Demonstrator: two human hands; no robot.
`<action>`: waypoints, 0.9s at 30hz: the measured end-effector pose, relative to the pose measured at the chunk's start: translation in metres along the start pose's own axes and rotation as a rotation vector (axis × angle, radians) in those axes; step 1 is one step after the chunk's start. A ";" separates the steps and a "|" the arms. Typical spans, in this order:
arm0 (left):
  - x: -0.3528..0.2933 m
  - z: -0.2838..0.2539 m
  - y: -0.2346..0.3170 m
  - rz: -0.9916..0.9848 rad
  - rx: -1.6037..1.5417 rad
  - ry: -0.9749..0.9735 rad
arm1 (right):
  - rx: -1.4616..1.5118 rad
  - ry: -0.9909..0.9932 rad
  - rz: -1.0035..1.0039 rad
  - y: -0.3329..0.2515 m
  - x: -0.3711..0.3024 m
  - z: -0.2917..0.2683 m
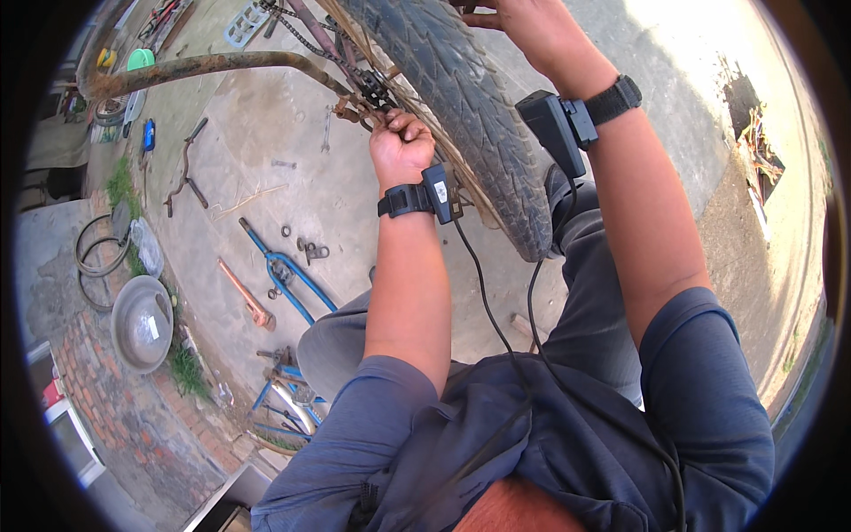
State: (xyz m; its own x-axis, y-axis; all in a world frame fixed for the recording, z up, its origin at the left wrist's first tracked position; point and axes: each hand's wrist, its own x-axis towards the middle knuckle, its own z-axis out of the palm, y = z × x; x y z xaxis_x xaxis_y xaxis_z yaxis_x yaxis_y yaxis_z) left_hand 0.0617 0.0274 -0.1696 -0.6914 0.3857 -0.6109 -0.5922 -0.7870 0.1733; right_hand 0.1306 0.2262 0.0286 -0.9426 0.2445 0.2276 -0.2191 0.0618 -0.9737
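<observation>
A bicycle wheel with a worn black tire point(461, 115) stands tilted in front of me, next to a rusty frame tube point(204, 66). My left hand point(403, 142) is closed at the wheel's axle, beside the rusty dropout and sprocket point(372, 86). Its curled fingers hide what they pinch. Across the tire, my right hand point(519, 22) is at the top edge of the picture, with its fingers bent against the tread; part of that hand is cut off. Each wrist wears a black strap with a small box and a cable.
On the concrete to the left lie a blue bicycle fork point(282, 263), a reddish pipe wrench point(248, 297), a small spanner point(326, 131) and a rusty bent bar point(186, 168). A metal basin point(143, 324) stands by the bricks. Blue frame parts point(284, 399) lie near my left knee.
</observation>
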 end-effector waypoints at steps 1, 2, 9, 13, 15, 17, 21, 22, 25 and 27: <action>-0.004 0.001 0.001 -0.015 0.021 0.024 | -0.001 -0.001 0.014 0.001 0.001 -0.001; -0.009 0.001 -0.002 -0.005 0.058 0.036 | -0.001 -0.002 0.028 0.003 0.002 -0.002; -0.055 0.003 0.026 0.261 0.472 0.096 | 0.100 -0.033 0.015 0.014 0.005 -0.006; -0.100 0.032 0.062 0.676 0.864 0.137 | 0.137 -0.029 0.058 0.018 0.012 -0.005; -0.120 0.052 0.074 0.827 1.042 -0.067 | 0.144 -0.035 0.057 0.018 0.014 -0.005; -0.133 0.068 0.079 0.975 1.202 -0.252 | 0.139 -0.056 0.047 0.016 0.015 -0.005; -0.142 0.084 0.086 1.043 1.314 -0.405 | 0.095 -0.039 0.092 0.006 0.014 -0.005; -0.142 0.083 0.088 1.004 1.294 -0.403 | 0.094 -0.037 0.126 0.003 0.013 -0.006; -0.139 0.076 0.091 0.779 1.220 -0.215 | 0.005 -0.021 0.133 -0.004 0.017 -0.008; -0.137 0.071 0.092 0.700 1.220 -0.188 | -0.064 -0.029 0.154 -0.009 0.021 -0.010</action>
State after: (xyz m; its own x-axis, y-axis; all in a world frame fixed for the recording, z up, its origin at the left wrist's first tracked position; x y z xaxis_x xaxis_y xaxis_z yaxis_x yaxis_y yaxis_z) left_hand 0.0721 -0.0637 -0.0155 -0.9731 0.2288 -0.0282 -0.0228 0.0262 0.9994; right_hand 0.1153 0.2409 0.0418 -0.9708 0.2279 0.0744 -0.0557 0.0876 -0.9946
